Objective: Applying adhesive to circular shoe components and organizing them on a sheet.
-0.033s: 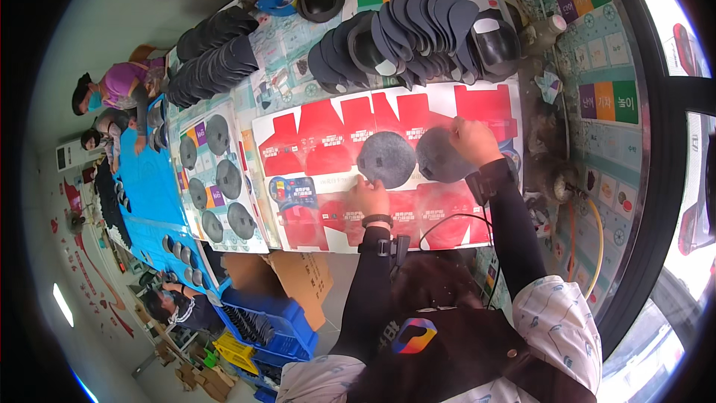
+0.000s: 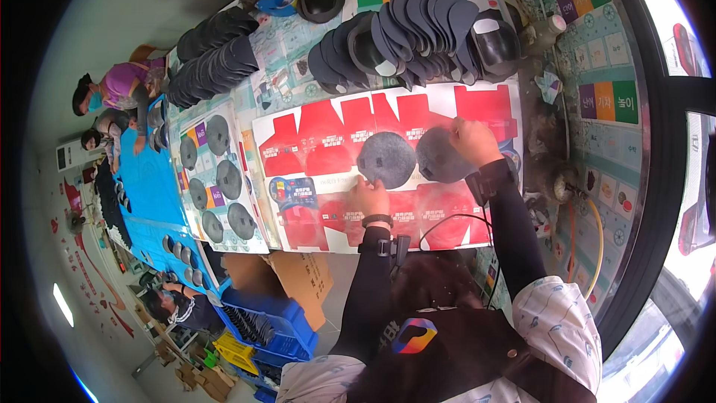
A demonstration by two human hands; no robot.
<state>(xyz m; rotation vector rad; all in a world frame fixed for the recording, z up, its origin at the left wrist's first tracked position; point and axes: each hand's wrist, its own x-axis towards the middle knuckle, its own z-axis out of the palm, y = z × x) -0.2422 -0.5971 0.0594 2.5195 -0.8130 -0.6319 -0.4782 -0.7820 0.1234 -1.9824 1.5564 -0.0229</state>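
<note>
Two dark grey, round, felt-like pads lie side by side on a red and white printed sheet (image 2: 328, 179). My left hand (image 2: 369, 198) is closed, its fingertips pinching the lower edge of the left pad (image 2: 386, 158), which has a small square mark near its middle. At the upper right edge of the right pad (image 2: 440, 155), the fingers of my right hand (image 2: 476, 142) are curled closed on the rim. That hand covers part of the pad, so its grip is partly hidden. Both pads appear to lie flat.
Stacked dark curved pieces (image 2: 425, 26) stand at the far side of the table, with more stacks (image 2: 212, 56) at left. Several grey pads lie on a white sheet (image 2: 250, 242). Blue crates (image 2: 291, 328) and an open carton (image 2: 306, 276) stand lower left. Co-workers sit along a blue table (image 2: 153, 194).
</note>
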